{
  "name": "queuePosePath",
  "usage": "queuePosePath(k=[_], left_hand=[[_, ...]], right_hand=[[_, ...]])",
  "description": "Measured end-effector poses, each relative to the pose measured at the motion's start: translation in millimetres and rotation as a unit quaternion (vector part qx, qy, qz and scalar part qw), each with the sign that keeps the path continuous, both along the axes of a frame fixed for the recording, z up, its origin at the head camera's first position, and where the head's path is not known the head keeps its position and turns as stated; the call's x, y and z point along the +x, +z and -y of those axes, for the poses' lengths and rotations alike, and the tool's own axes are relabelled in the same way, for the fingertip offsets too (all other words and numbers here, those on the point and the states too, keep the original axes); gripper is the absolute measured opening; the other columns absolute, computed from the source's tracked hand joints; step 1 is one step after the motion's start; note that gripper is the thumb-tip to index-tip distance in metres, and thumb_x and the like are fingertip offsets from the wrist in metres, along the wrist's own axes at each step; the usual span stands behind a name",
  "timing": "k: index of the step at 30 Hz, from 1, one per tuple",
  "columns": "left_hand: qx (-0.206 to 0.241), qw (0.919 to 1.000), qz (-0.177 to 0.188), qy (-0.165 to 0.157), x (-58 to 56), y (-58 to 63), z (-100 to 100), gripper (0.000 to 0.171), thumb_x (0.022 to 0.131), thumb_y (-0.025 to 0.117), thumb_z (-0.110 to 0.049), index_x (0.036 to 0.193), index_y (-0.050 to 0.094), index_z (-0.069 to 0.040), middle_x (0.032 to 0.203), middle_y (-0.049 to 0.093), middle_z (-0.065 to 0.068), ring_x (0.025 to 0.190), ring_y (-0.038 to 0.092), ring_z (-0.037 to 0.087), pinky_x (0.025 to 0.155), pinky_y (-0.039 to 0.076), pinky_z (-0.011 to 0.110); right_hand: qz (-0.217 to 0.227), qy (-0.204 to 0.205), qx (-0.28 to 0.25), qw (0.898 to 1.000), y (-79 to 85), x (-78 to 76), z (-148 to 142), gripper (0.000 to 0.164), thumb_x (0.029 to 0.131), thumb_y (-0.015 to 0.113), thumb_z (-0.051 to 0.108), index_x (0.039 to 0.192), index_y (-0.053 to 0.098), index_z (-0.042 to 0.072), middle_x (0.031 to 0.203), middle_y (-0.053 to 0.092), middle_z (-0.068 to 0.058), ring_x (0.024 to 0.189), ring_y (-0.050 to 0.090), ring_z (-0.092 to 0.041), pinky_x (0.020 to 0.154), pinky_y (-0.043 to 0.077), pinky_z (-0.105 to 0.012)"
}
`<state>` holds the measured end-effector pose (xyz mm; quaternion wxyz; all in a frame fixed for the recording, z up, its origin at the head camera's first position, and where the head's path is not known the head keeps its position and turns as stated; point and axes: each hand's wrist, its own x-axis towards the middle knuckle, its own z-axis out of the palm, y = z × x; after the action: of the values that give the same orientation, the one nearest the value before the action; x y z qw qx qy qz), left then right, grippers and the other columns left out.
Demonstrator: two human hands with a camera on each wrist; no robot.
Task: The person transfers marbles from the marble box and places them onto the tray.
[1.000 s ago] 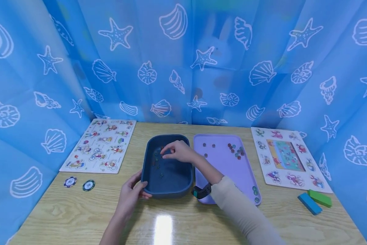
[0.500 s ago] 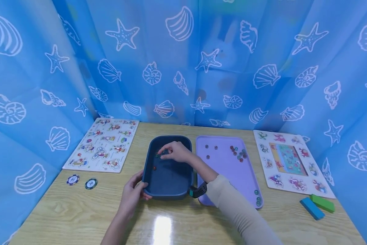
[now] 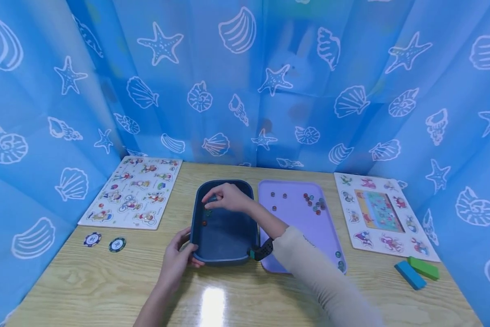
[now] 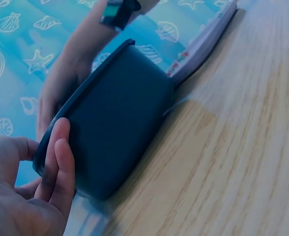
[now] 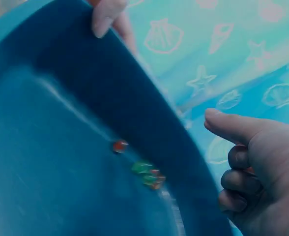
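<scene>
My left hand (image 3: 174,261) grips the near left corner of a dark blue plastic bin (image 3: 224,261), thumb over the rim and fingers against the outside wall. My right hand (image 3: 228,198) is over the far left part of the bin. In the right wrist view its fingers are curled in and the thumb sticks out, with nothing showing between thumb and fingers. Along the wall inside the bin lie a red translucent bead (image 5: 119,146) and a small clump of green beads (image 5: 143,168) with an orange one. The right hand hides part of the bin floor.
Right beside the bin is a lilac tray (image 3: 298,227) with scattered red and green beads (image 3: 310,203). Picture puzzle boards lie at left (image 3: 132,193) and right (image 3: 385,215). Two poker chips (image 3: 117,245) and blue (image 3: 410,274) and green blocks (image 3: 423,268) lie nearer.
My right hand has shifted left inside the bin. Beads strung along the bin's left side one second ago now show as one red bead and a small clump near the hand. The left hand keeps its grip.
</scene>
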<state>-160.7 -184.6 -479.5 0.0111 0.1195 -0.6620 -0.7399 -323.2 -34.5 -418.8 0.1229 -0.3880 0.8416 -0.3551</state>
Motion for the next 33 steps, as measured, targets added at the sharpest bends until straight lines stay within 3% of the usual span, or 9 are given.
queuePosePath(k=[7, 13, 24, 29, 33], left_hand=[[-0.001, 1.0000, 0.001, -0.009, 0.4, -3.2, -1.4, 0.052, 0.081, 0.048, 0.004, 0.131, 0.037, -0.009, 0.129, 0.041, 0.020, 0.051, 0.061, 0.022, 0.050, 0.055, 0.030], [-0.007, 0.9999, -0.005, -0.014, 1.4, -2.9, -4.9, 0.053, 0.081, 0.048, 0.004, 0.131, 0.036, -0.009, 0.129, 0.040, 0.020, 0.051, 0.061, 0.022, 0.049, 0.055, 0.030], [-0.009, 0.9994, -0.025, -0.024, 0.3, 2.1, -3.6, 0.053, 0.082, 0.048, 0.004, 0.133, 0.035, -0.006, 0.130, 0.038, 0.022, 0.050, 0.060, 0.020, 0.048, 0.055, 0.029], [-0.012, 0.9994, -0.022, -0.022, 0.6, 1.6, -1.8, 0.052, 0.082, 0.049, 0.003, 0.132, 0.036, -0.007, 0.128, 0.040, 0.021, 0.050, 0.060, 0.021, 0.048, 0.055, 0.030], [-0.020, 0.9994, -0.019, -0.019, 0.8, 0.3, -0.2, 0.051, 0.083, 0.049, 0.002, 0.131, 0.037, -0.008, 0.128, 0.041, 0.020, 0.052, 0.061, 0.022, 0.050, 0.055, 0.031]], right_hand=[[0.004, 0.017, 0.064, 0.998, -31.9, -1.9, 13.9, 0.018, 0.077, 0.071, 0.023, 0.094, 0.070, 0.018, 0.046, 0.035, 0.005, 0.040, 0.031, -0.007, 0.039, 0.025, -0.016], [0.002, 0.031, 0.081, 0.996, -42.8, -2.2, 14.6, 0.016, 0.075, 0.072, 0.022, 0.090, 0.071, 0.018, 0.048, 0.039, 0.005, 0.041, 0.034, -0.006, 0.039, 0.026, -0.015], [-0.010, 0.034, 0.100, 0.994, -44.1, -4.7, 17.9, 0.013, 0.074, 0.073, 0.025, 0.086, 0.072, 0.019, 0.047, 0.039, 0.007, 0.042, 0.034, -0.005, 0.042, 0.025, -0.016], [-0.009, 0.038, 0.082, 0.996, -43.9, -5.4, 17.0, 0.012, 0.077, 0.071, 0.027, 0.087, 0.072, 0.021, 0.050, 0.042, 0.007, 0.044, 0.036, -0.005, 0.043, 0.028, -0.016], [-0.007, 0.031, 0.051, 0.998, -34.1, -4.3, 12.6, 0.013, 0.078, 0.068, 0.031, 0.089, 0.071, 0.024, 0.050, 0.041, 0.006, 0.045, 0.036, -0.007, 0.043, 0.028, -0.017]])
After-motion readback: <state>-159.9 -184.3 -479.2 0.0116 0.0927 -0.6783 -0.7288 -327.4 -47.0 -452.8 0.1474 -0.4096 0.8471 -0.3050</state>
